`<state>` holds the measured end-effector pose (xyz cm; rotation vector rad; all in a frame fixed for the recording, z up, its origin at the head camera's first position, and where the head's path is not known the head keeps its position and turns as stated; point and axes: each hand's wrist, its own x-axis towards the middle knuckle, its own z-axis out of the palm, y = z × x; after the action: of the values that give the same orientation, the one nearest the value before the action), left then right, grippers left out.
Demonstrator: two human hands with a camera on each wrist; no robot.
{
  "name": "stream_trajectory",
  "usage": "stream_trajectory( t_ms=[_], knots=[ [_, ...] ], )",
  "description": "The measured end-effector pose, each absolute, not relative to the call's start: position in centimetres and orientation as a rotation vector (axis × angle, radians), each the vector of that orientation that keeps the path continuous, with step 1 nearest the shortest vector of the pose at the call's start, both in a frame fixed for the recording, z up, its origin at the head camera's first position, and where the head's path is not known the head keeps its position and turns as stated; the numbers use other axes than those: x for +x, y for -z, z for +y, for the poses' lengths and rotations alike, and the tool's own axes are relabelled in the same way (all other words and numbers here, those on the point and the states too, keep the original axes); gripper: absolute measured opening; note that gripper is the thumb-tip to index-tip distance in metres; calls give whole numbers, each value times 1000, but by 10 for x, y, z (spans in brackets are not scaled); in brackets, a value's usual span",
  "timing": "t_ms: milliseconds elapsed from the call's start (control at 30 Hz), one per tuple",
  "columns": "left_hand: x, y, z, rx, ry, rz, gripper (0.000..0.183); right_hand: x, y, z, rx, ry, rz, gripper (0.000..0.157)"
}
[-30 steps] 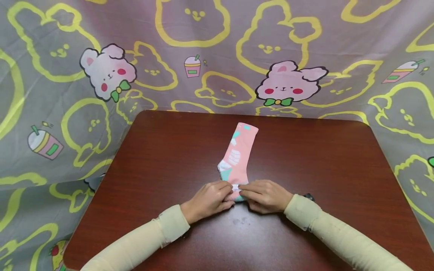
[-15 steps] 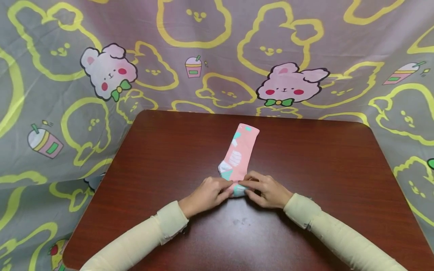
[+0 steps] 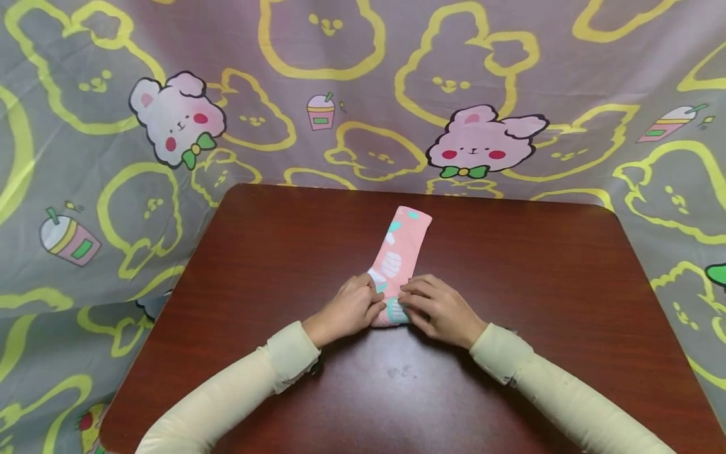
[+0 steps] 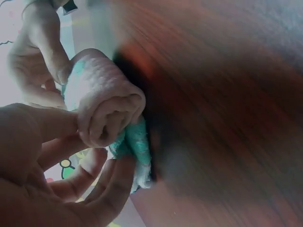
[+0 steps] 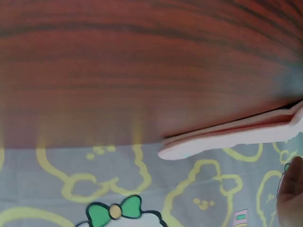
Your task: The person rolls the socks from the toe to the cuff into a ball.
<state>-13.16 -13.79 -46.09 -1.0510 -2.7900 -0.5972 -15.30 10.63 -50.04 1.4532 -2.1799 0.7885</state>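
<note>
A pink sock (image 3: 404, 252) with white and mint patches lies lengthwise on the table, its cuff toward the back. Its near end is rolled up; the left wrist view shows the coiled side of the roll (image 4: 111, 106). My left hand (image 3: 348, 306) grips the roll's left end, thumb against it and fingers curled below. At the other end my right hand (image 3: 445, 309) holds the roll with bent fingers, and its thumb presses the fabric in the left wrist view. Stacked pink layers of the sock (image 5: 227, 137) show edge-on in the right wrist view, with only a fingertip visible there.
The dark reddish-brown table (image 3: 272, 252) has rounded back corners. A grey curtain (image 3: 374, 57) with yellow outlines and cartoon rabbits hangs behind it and along its sides. Light sleeves cover both forearms.
The rolled end has turned over and moved slightly away from me, showing a mint-and-white patch. Both hands have shifted forward with it; the left now covers part of the heel.
</note>
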Motion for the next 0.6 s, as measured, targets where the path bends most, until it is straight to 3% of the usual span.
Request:
stream_trajectory(
  t_ms=[167,267,600],
  knots=[
    [-136,466,-139,-1084,624,-2646,6,-152,500,103,1623,-645,-1963,21],
    [-137,471,-138,-1203,622,-2524,9,-150,500,102,1675,-563,-1880,24],
    [-135,477,-142,-1472,96,-2195,10,-154,505,112,1756,-445,-1835,26]
  ],
)
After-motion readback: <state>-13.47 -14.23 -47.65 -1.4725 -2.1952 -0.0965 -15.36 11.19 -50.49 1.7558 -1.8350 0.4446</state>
